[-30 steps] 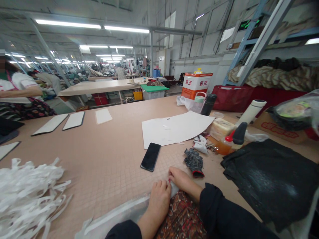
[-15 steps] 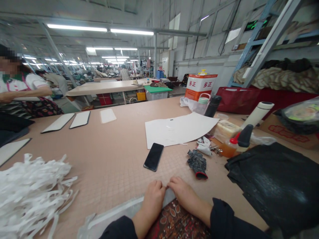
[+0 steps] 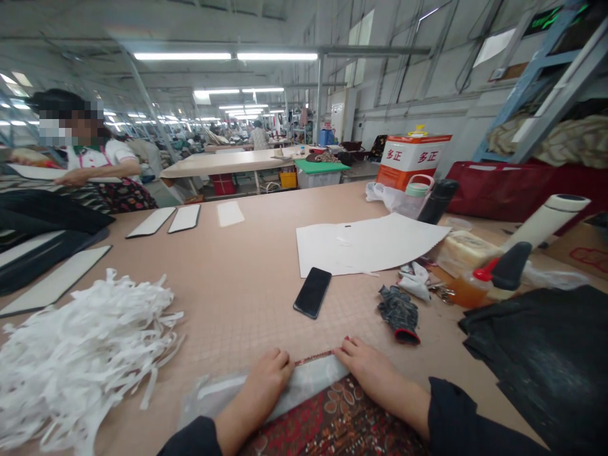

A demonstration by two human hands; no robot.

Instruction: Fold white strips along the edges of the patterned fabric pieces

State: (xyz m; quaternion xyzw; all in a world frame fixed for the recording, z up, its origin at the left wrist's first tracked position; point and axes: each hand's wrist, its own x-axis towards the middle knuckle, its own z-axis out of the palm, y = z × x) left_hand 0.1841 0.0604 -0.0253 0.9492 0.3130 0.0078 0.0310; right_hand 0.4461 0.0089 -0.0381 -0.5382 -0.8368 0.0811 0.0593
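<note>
A dark red and brown patterned fabric (image 3: 332, 421) lies at the table's near edge, with a pale, translucent strip (image 3: 311, 380) along its far side. Beyond that strip runs a narrow band of the same pattern, apparently a folded-over edge. My left hand (image 3: 270, 375) has its fingers closed at the left end of this band. At the right end, my right hand (image 3: 363, 360) pinches the edge between thumb and fingers. The fingertips of both hands are partly hidden. Clear plastic sheeting (image 3: 199, 399) extends left from under my left hand.
A phone (image 3: 312, 292), a grey glove (image 3: 399, 315) and a large white sheet (image 3: 365, 244) lie ahead. White strips (image 3: 95, 354) are heaped at left; black material (image 3: 546, 361) lies right. Bottles stand behind it, including an orange one (image 3: 470, 288). A co-worker (image 3: 102, 158) holds a pale panel.
My hands have moved apart along the fabric edge, and the folded patterned band now shows between them. My view has turned left, showing more of the co-worker.
</note>
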